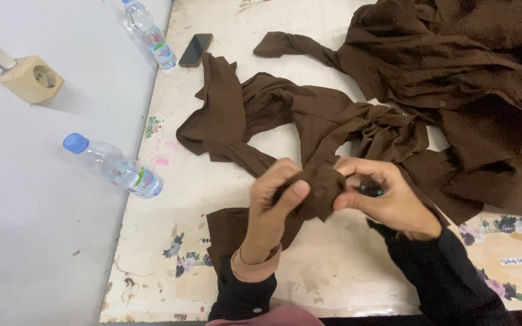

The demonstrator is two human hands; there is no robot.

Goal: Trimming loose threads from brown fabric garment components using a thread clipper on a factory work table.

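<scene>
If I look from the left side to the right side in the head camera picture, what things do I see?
Beige wall socket → clear plastic water bottle with blue cap → black phone → left hand → right hand → big pile of brown cloth.

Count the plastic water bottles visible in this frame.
2: one water bottle lies at the table's left edge, another bottle lies at the top beside the phone. More could be under the cloth.

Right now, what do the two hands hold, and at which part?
Both the left hand and right hand pinch one bunched fold of the brown garment. The right hand also grips a small dark object; its kind cannot be told.
</scene>
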